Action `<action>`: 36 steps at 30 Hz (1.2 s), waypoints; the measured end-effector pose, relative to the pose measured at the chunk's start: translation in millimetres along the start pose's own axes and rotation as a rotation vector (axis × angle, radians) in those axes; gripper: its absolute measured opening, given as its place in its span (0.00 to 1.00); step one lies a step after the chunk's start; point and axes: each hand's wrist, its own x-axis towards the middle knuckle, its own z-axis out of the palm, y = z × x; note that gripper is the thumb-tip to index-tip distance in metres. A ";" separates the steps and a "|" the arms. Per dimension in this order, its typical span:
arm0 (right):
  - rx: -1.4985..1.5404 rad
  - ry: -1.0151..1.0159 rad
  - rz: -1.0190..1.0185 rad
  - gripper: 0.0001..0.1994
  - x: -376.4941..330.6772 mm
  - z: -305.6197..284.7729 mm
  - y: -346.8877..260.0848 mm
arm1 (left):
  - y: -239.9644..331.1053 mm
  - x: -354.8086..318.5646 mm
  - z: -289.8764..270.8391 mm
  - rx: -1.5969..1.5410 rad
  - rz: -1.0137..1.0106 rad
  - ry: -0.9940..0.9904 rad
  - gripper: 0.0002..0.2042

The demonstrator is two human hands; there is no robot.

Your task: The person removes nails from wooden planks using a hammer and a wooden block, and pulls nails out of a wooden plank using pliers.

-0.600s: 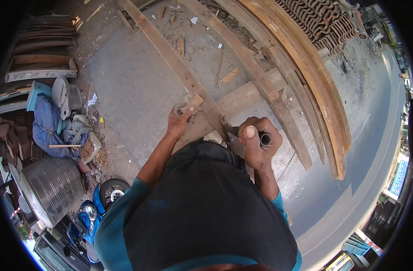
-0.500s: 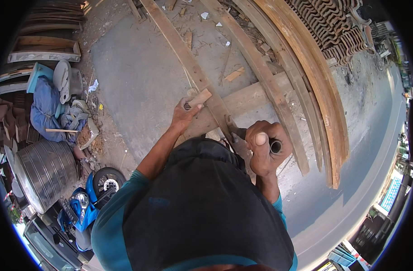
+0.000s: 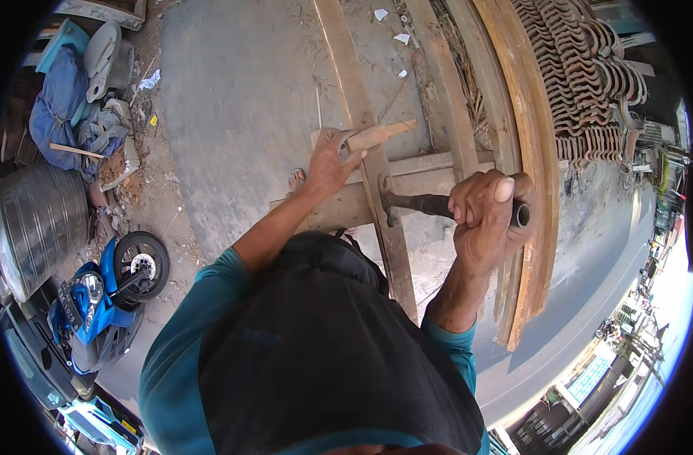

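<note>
My left hand (image 3: 333, 163) is closed around the near end of a short wood offcut (image 3: 388, 134), which lies slantwise across a long narrow plank (image 3: 396, 262). In my right hand (image 3: 483, 220) is a hammer (image 3: 426, 203) with a dark, tube-like handle whose open end shows past the fist. The metal head is at the plank, a little nearer to me than the offcut; whether it touches the wood or a nail I cannot tell. Beneath the plank runs a thick cross beam (image 3: 327, 214).
More long boards (image 3: 524, 114) lie to the right, beside stacked curved roof tiles (image 3: 581, 83). On the left are a blue motorbike (image 3: 96, 299), a ribbed metal tank (image 3: 43, 220) and a blue wrapped bundle (image 3: 58, 106). Wood scraps and litter dot the ground.
My right hand has moved right, and the hammer handle now stretches sideways. The offcut in my left hand reaches farther across the plank. The whole view has shifted.
</note>
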 end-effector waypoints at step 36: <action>-0.531 -0.167 0.552 0.18 266.8 158.8 220.3 | -8.3 22.7 -1.9 -0.149 -0.062 -0.086 0.25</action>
